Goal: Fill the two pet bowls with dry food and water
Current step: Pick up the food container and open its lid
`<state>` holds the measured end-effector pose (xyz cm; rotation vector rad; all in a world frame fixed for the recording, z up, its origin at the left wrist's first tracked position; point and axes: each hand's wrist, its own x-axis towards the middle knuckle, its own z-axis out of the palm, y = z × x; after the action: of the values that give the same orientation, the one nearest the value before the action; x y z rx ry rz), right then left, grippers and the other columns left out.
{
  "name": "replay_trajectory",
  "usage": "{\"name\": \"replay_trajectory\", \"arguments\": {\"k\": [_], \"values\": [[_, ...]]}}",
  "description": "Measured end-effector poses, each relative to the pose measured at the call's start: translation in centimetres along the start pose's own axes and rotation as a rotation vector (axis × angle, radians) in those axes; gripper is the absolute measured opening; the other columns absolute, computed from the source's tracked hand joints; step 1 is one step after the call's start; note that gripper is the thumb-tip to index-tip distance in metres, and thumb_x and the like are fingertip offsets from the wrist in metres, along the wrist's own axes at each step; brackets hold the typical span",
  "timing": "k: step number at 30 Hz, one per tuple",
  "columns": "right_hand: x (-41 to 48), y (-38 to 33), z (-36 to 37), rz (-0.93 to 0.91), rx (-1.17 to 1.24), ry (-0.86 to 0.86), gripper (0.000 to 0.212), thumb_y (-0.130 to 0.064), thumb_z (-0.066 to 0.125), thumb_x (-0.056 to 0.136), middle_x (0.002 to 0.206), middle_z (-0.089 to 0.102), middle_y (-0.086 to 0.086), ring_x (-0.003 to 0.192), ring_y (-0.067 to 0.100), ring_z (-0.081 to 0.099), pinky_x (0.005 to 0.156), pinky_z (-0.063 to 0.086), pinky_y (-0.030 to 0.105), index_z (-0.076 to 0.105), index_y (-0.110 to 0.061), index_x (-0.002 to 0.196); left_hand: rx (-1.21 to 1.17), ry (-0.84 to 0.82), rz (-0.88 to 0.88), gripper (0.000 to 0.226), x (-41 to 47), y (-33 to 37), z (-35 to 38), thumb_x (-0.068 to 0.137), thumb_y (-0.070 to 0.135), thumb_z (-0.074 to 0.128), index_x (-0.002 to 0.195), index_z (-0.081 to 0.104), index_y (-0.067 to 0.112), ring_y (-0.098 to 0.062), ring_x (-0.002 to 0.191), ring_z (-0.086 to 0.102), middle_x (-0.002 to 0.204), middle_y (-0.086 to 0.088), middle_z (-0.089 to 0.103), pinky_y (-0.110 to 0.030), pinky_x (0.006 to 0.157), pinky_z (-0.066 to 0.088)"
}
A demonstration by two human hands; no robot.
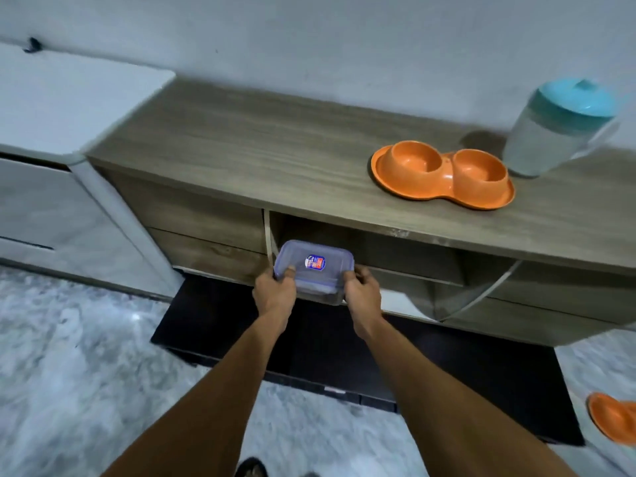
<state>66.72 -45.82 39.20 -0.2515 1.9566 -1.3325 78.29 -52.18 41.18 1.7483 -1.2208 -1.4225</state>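
An orange double pet bowl (444, 194) sits on the wooden cabinet top, both cups empty. Right behind it stands a clear water jug (547, 139) with a teal lid. In front of the cabinet's open shelf I hold a clear lidded plastic container (314, 270) with a blue-and-red label. My left hand (275, 292) grips its left side, thumb on the lid. My right hand (361, 290) grips its right side. What is inside the container cannot be made out.
The wooden cabinet (241, 153) runs across the view, with an open shelf (395, 253) under its top. A white appliance (62, 108) stands to its left. A dark mat (447, 366) lies on the marbled floor. Another orange bowl (612, 421) shows at the lower right edge.
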Motion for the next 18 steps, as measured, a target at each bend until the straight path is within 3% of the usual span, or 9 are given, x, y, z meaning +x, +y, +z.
{"name": "replay_trajectory", "arguments": {"k": [2, 6, 11, 15, 18], "values": [[-2.8, -1.4, -0.9, 0.013, 0.018, -0.011, 0.03, -0.025, 0.057, 0.089, 0.114, 0.07, 0.009, 0.105, 0.027, 0.065, 0.094, 0.054, 0.041, 0.067, -0.018, 0.116, 0.012, 0.023, 0.001, 0.032, -3.0, 1.5, -1.6, 0.094, 0.028, 0.061, 0.111, 0.066, 0.001, -0.027, 0.09, 0.061, 0.106, -0.017, 0.068, -0.03, 0.074, 0.043], [-7.8, -5.0, -3.2, 0.032, 0.074, -0.063, 0.026, -0.02, 0.055, 0.094, 0.11, 0.067, 0.003, 0.102, 0.022, 0.063, 0.087, 0.053, 0.035, 0.064, -0.019, 0.118, 0.034, 0.057, 0.01, 0.031, -8.1, 4.6, -4.1, 0.095, 0.029, 0.061, 0.106, 0.065, 0.0, -0.022, 0.083, 0.057, 0.099, -0.013, 0.065, -0.029, 0.069, 0.041], [-9.9, -9.3, -5.0, -0.035, 0.041, -0.078, 0.029, -0.027, 0.056, 0.087, 0.112, 0.07, 0.005, 0.105, 0.026, 0.064, 0.098, 0.052, 0.048, 0.067, -0.022, 0.113, 0.033, 0.087, 0.072, 0.026, -11.4, 9.3, -5.2, 0.094, 0.029, 0.062, 0.091, 0.065, 0.003, -0.02, 0.073, 0.054, 0.082, -0.007, 0.06, -0.026, 0.064, 0.036], [-9.5, -14.2, -6.1, -0.094, 0.038, -0.078, 0.031, -0.026, 0.055, 0.089, 0.119, 0.068, 0.005, 0.108, 0.026, 0.063, 0.1, 0.051, 0.046, 0.066, -0.021, 0.118, 0.01, 0.115, 0.141, 0.03, -11.2, 13.0, -4.5, 0.089, 0.032, 0.067, 0.088, 0.07, 0.002, -0.03, 0.085, 0.065, 0.086, -0.014, 0.07, -0.031, 0.07, 0.045], [-8.1, -17.4, -5.9, -0.091, 0.084, -0.129, 0.035, -0.02, 0.053, 0.096, 0.122, 0.061, 0.004, 0.109, 0.024, 0.062, 0.098, 0.053, 0.045, 0.057, -0.018, 0.131, 0.009, 0.088, 0.179, 0.032, -9.5, 15.3, -4.0, 0.088, 0.036, 0.067, 0.096, 0.073, 0.006, -0.028, 0.088, 0.067, 0.093, -0.012, 0.073, -0.031, 0.075, 0.049]]}}
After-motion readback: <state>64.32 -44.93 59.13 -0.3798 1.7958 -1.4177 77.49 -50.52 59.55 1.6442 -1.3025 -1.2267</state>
